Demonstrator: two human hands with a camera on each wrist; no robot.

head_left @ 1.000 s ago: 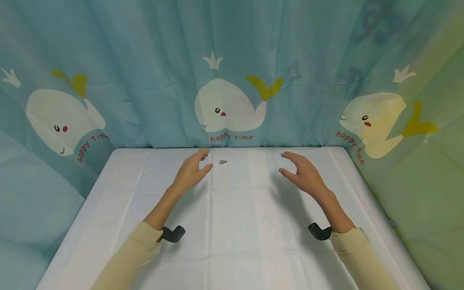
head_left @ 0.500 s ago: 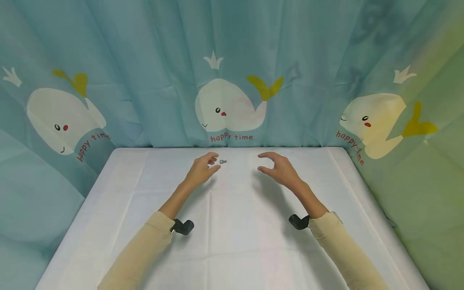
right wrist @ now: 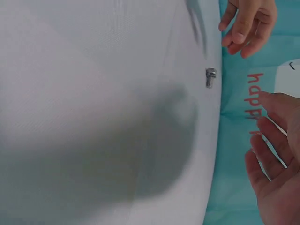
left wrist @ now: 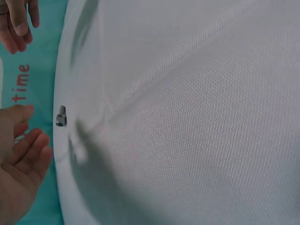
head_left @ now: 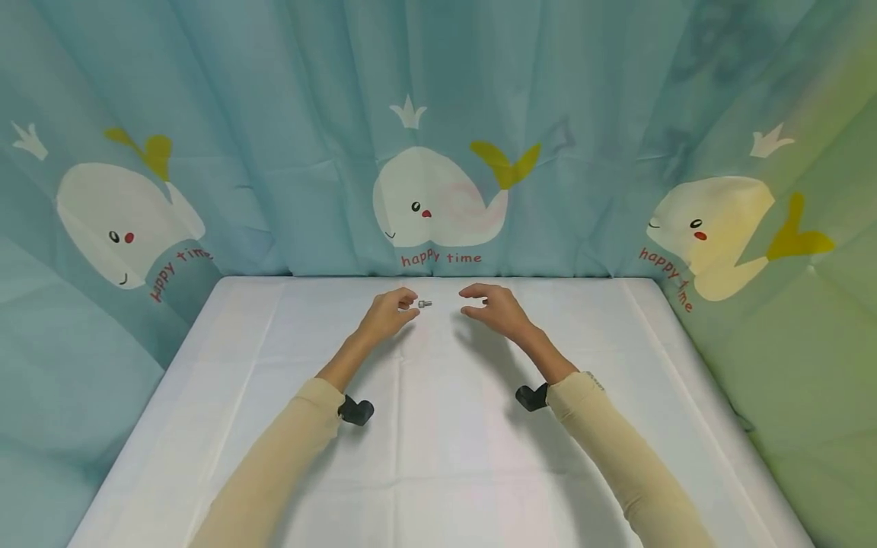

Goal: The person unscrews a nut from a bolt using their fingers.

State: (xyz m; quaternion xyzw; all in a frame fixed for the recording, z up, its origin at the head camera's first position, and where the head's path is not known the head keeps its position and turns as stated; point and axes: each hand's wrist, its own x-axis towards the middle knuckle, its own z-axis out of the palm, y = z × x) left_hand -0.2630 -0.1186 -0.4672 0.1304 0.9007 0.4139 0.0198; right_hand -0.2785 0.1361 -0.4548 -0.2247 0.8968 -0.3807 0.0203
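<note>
Two hands, one little metal bolt [head_left: 425,304], and it lies right up by the far edge of the white tabletop [head_left: 438,426], a touch left of that edge's middle and well clear of both far corners. It's on its side, thick head toward the left, thinner shank toward the right.

Here's the left hand [head_left: 388,310], just beside the head: thumb and fingers loosely bowed, a gap between them, nothing in their hold, and the left wrist view shows daylight between fingertips and metal. Across from it, nearer the far right corner, the right hand [head_left: 505,313] hovers with thumb and forefinger spread in a wide C, a little farther from the shank. No grip there that I can make out, though a small dark patch between its fingers in the head view is too tiny to read.

Now, the handling! This looks like hard, shiny steel: rigid, small, light in the fingers, nothing to crush or break. Smooth and rounded, though, so a careless nudge could roll it, and that far edge is awfully near. The head looks the best hold, a fingertip pinch across its sides, left hand nicely placed; the shank offers less to grasp, but its free end faces the right hand.
</note>
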